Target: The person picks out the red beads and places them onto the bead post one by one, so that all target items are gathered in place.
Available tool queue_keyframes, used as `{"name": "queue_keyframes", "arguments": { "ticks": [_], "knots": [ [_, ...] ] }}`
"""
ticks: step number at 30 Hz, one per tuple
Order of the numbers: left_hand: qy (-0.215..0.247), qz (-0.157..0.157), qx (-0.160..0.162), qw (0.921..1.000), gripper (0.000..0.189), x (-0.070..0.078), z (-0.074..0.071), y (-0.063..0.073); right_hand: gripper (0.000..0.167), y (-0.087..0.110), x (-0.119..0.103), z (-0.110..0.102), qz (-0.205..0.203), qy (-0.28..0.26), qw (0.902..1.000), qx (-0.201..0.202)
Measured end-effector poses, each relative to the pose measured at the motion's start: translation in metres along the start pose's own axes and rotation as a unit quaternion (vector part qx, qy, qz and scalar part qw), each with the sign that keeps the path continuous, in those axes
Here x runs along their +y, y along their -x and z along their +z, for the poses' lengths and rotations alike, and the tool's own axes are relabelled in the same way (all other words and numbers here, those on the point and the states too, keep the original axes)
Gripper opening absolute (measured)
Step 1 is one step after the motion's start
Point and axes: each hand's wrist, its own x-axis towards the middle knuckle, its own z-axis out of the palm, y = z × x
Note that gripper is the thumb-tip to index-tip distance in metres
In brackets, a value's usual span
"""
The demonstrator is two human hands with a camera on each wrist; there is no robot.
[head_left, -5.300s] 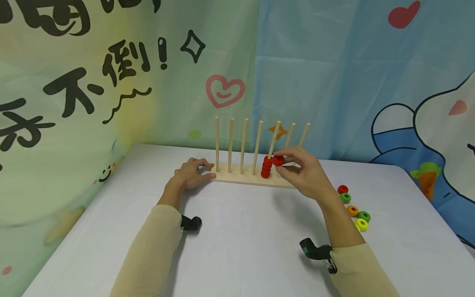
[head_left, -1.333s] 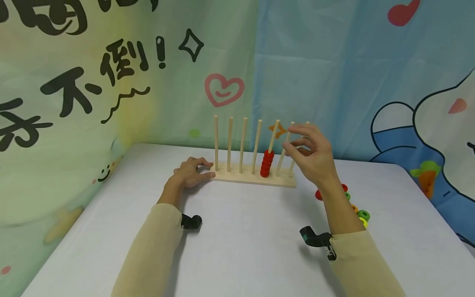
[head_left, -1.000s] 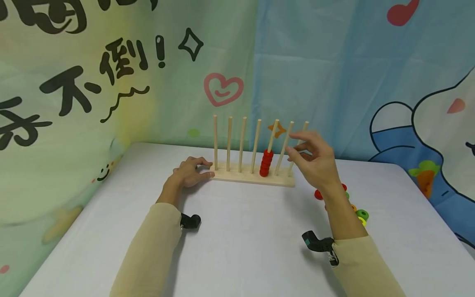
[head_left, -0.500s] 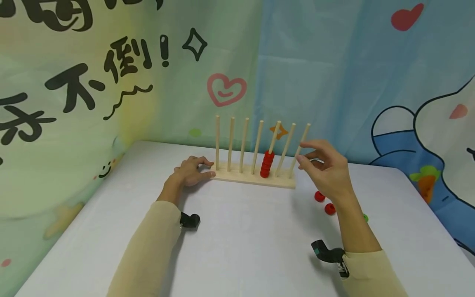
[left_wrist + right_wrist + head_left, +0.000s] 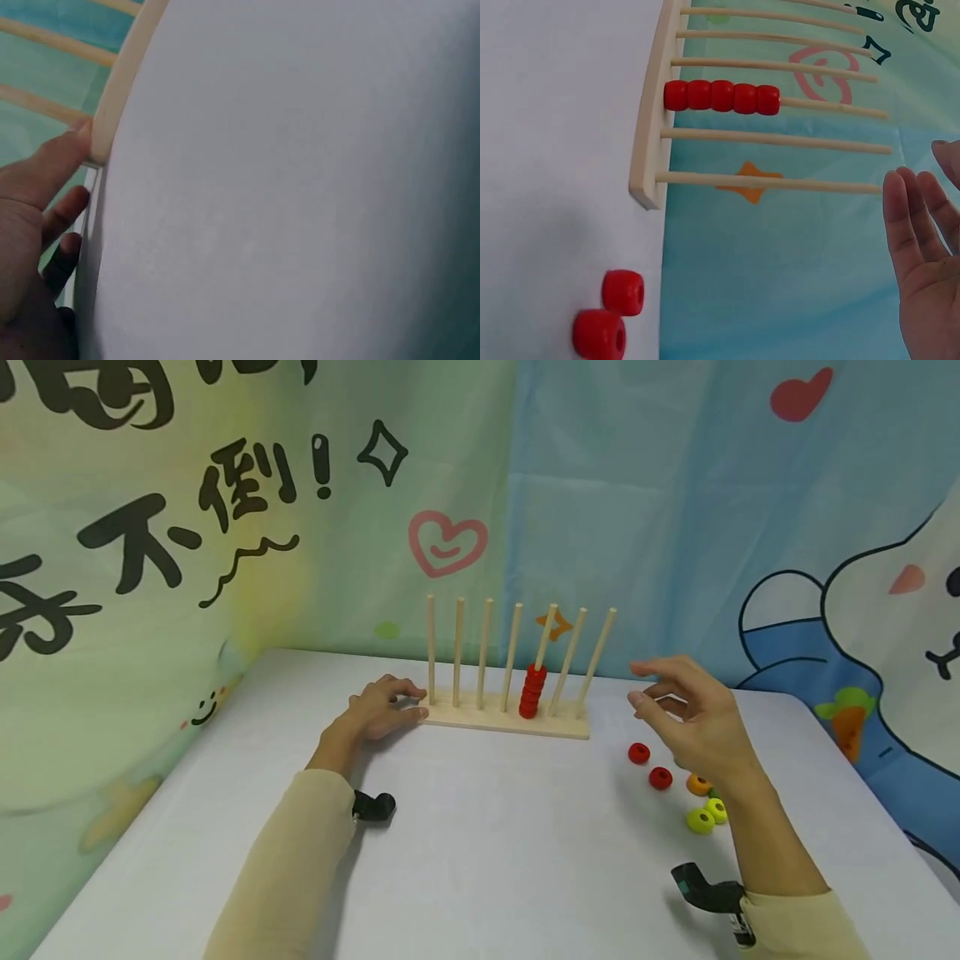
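Observation:
A wooden peg stand [image 5: 495, 720] stands upright on the table, with several bare pegs. On one peg, right of the middle, sits a stack of several red beads [image 5: 532, 692]. My left hand [image 5: 382, 708] holds the stand's left end between thumb and index finger; in the left wrist view the thumb [image 5: 64, 159] lies against the base's end. My right hand [image 5: 693, 714] hovers to the right of the stand, fingers loosely bent, nothing between them. Below it lie two loose red beads, the farther one [image 5: 639, 753] and the nearer one [image 5: 661, 778].
Beside the right forearm lie an orange bead [image 5: 698, 785], a partly hidden green bead [image 5: 713, 792] and two yellow beads, one nearer [image 5: 701, 821]. The white table [image 5: 480, 843] meets a printed cloth backdrop [image 5: 622, 510] behind the stand.
Earlier my right hand pinched a red bead beside the stack; the stack is now one bead taller. The empty right hand has moved away to the right. My left hand stays at the stand.

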Motion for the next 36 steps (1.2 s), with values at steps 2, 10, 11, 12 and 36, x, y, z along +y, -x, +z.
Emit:
{"name": "queue_keyframes", "arguments": {
  "ticks": [2,10,11,12,36],
  "knots": [
    [0.0,0.003,-0.002,1.0,0.037,-0.002,0.002,0.0,0.038,0.002,0.0,-0.001,0.012,0.005,0.9999,-0.006],
    [0.006,-0.005,-0.012,0.9999,0.035,-0.001,0.001,0.0,0.037,0.008,0.004,0.0,0.032,0.018,0.9991,-0.019],
    [0.004,-0.006,-0.014,0.9999,0.035,-0.001,0.001,0.001,0.039,0.009,0.01,0.0,0.029,0.02,0.9992,-0.021],
    [0.003,-0.006,-0.015,0.9999,0.035,-0.001,0.0,0.001,0.04,0.011,0.016,0.0,0.029,0.024,0.999,-0.023],
    [0.019,0.002,-0.007,0.9998,0.037,-0.003,0.001,0.002,0.05,0.032,0.045,-0.007,0.055,0.076,0.9944,-0.049]
  ]
}}
